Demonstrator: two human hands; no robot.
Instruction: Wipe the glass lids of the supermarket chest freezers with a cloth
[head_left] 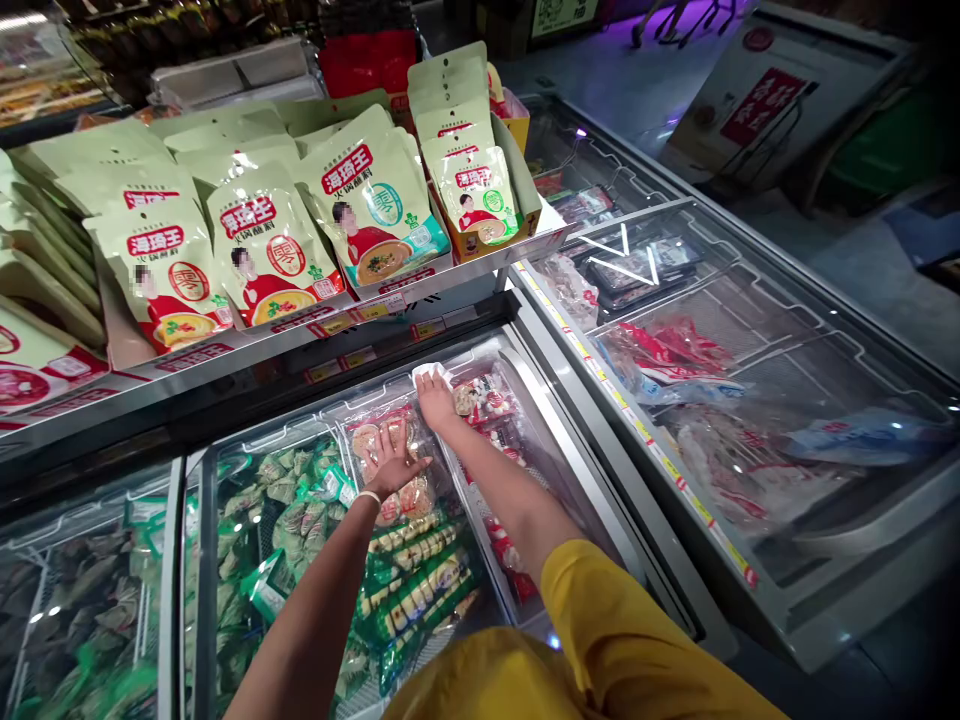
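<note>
right hand (436, 398): flat, pressing small white cloth (430, 373) on glass freezer lid (525, 400), frame centre | left hand (390, 463): spread open, empty, braced on glass | cloth: light, limp, probably damp; pinch at bunched edge

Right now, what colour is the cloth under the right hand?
White cloth, under the right hand; head view.

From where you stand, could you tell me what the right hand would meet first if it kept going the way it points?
The right hand already touches a white cloth; past that, likely the freezer's far rim, though depth is unclear.
</note>
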